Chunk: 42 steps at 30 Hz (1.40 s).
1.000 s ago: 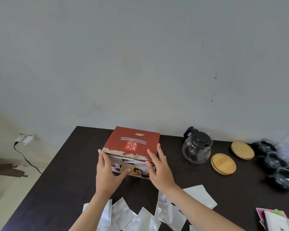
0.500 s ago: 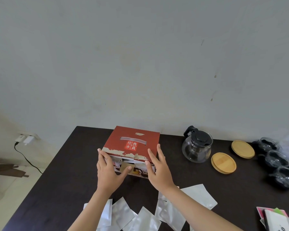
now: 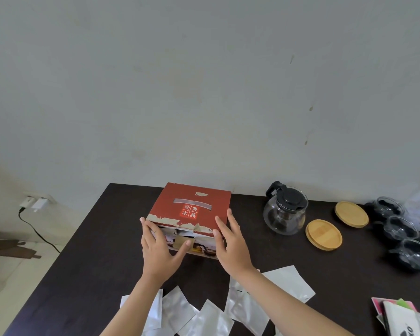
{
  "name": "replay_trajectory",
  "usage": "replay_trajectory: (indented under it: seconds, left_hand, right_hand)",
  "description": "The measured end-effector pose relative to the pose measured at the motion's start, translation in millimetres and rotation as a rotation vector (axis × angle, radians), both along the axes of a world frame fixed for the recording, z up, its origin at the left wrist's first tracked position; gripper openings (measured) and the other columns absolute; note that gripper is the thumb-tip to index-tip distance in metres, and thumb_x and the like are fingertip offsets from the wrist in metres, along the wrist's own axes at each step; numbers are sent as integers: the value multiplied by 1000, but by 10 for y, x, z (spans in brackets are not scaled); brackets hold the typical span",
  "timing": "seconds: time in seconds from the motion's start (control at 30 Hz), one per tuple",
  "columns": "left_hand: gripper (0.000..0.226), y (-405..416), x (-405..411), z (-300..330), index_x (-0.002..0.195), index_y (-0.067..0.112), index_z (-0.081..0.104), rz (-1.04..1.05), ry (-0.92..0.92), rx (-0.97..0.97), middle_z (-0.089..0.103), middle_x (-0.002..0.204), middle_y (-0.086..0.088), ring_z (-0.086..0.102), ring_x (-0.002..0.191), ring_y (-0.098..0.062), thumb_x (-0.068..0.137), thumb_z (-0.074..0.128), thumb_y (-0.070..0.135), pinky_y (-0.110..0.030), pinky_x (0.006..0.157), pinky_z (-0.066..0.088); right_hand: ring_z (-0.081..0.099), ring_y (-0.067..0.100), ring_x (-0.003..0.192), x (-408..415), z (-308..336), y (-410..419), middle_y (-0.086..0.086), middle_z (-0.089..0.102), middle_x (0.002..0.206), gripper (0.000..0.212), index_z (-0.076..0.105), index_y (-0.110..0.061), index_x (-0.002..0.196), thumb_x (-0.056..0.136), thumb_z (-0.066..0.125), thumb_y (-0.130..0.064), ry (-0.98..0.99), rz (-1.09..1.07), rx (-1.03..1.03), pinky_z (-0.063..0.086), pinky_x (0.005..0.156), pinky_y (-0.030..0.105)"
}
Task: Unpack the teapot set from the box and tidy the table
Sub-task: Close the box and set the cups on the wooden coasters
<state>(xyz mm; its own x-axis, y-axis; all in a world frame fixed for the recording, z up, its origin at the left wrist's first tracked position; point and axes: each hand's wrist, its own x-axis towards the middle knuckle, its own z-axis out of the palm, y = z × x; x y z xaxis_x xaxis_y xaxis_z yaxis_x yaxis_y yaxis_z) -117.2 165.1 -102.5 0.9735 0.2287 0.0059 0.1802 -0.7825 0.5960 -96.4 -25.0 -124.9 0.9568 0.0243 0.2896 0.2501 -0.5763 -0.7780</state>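
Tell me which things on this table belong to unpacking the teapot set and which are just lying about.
Part of the job:
red box, held at its near corners by the left hand and right hand
glass teapot
two wooden lids
glass cups

Lying about:
silver pouches
wall charger

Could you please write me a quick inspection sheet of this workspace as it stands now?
Surface: dark table against a pale wall.
Job's things: red box closed; glass teapot, two wooden lids and three glass cups stand to its right.
Clutter: silver pouches along the near edge; printed packets at the near right.
Hands: left hand and right hand rest flat on the box's front corners.
Cables: black cable from a wall charger.
Surroundings: light floor at the left.
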Motion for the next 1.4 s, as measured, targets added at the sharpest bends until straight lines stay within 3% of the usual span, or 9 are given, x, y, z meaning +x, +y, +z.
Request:
replay_trajectory:
  seconds: [0.47,0.6,0.7,0.87,1.07,1.23,1.4]
  left_hand:
    - [118,-21,66,4,146,13,-19,-2,29,-12,-30,153,-8,-12,143,-39,72,47,77,-52,115,10]
    - [121,-23,61,-30,146,9,-18,-9,18,-6,-30,153,-11,-13,143,-38,72,46,80,-51,115,9]
    - [121,-46,43,-37,145,9,-21,-6,-6,-26,-30,153,-10,-16,144,-34,73,50,75,-48,116,6]
    - [122,-56,-16,-47,146,8,-19,3,-100,-85,-23,156,-9,-18,145,-25,71,54,70,-38,113,2]
    - [112,-21,-20,-35,151,12,-2,17,-136,-57,-11,159,-9,-1,146,-33,72,57,65,-51,112,22]
    - [107,15,-2,-45,150,13,4,30,-125,38,-5,160,-8,9,145,-34,73,53,68,-52,108,30]
    - [88,59,16,-22,142,9,27,79,-184,53,29,150,-10,28,136,-30,77,62,57,-49,95,46]
  right_hand:
    - [26,20,144,24,15,32,-8,16,153,78,48,-19,140,90,18,-71,-30,-31,40,42,105,50]
    - [26,23,143,10,-29,43,0,20,155,78,49,-15,138,92,16,-69,-43,-38,-17,45,103,50]
    - [25,22,144,-1,-35,44,4,22,156,80,49,-14,138,92,15,-69,-31,-38,-29,45,103,50]
    - [22,16,144,-22,-29,31,-4,16,156,78,48,-17,139,90,16,-69,-15,-35,-19,43,105,48]
    - [21,16,145,-22,-50,23,-5,15,157,75,47,-20,140,90,18,-69,6,-32,-11,42,106,47]
    - [22,17,145,-21,-64,27,-3,17,158,74,47,-20,140,91,19,-68,9,-37,0,43,106,48]
    - [22,17,145,-30,-28,18,-3,17,158,80,47,-22,140,87,15,-73,28,-39,-8,42,106,46]
